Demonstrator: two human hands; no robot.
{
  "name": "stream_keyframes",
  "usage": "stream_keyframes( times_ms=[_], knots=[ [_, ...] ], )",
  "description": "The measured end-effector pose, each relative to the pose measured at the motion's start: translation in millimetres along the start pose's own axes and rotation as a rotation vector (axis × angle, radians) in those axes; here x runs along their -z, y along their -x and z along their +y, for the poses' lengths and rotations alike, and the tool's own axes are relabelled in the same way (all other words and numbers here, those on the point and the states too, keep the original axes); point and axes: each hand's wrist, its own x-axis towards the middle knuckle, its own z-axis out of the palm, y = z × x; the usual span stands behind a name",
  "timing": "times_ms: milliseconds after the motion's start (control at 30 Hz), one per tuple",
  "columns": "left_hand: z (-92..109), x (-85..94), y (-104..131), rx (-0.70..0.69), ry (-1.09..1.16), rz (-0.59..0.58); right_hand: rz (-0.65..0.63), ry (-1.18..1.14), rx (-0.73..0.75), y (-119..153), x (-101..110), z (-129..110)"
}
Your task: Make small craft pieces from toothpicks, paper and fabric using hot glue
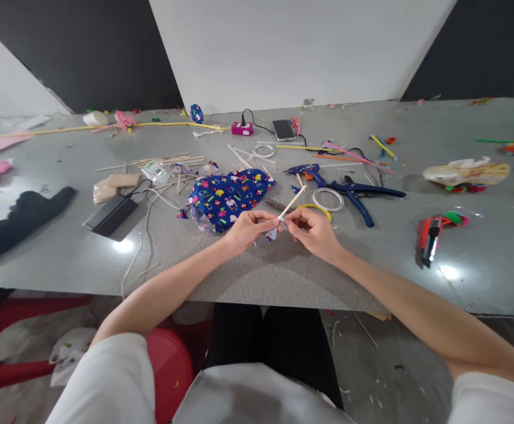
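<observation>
My left hand (pixel 251 228) is closed in a pinch on the lower end of a thin wooden stick (pixel 293 201), which slants up to the right. Close beside it, my right hand (pixel 313 233) pinches a small white strip (pixel 282 218) at that same end; the fingers partly hide it. A scrap of patterned fabric (pixel 272 234) shows just under the fingertips. Left of the stick lies a larger piece of dark blue printed fabric (pixel 228 197). Beyond my right hand are a white ring (pixel 328 199) and a yellow curved strip (pixel 316 206).
A blue glue gun (pixel 307 171) and blue-handled cutters (pixel 358 194) lie to the right, with a utility knife (pixel 431 240) farther off. At left are a black box (pixel 112 215) and wooden pieces (pixel 118 181). A phone (pixel 284 130) and purple power block (pixel 241 128) sit behind.
</observation>
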Motion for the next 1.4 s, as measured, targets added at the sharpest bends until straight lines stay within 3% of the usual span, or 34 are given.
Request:
stream_keyframes(
  times_ms=[267, 433, 667, 1067, 1400],
  knots=[
    [4.6, 3.6, 2.6, -0.120, -0.175, -0.034, 0.027, 0.085, 0.087, 3.4, 1.1, -3.1],
    [10.2, -1.9, 6.8, -0.183, -0.167, -0.080, 0.056, 0.146, 0.133, 4.0, 1.6, -1.2],
    [12.1, -4.9, 8.4, -0.153, -0.111, -0.107, 0.043, 0.176, 0.138, 5.0, 2.4, -2.7],
    [13.1, -3.3, 8.6, -0.166, -0.190, -0.278, 0.052, 0.296, 0.246, 11.6, -1.7, -6.2],
    [15.7, -5.0, 8.1, -0.207, -0.302, -0.344, 0.031, 0.371, 0.314, 12.1, -1.6, -2.3]
  ],
)
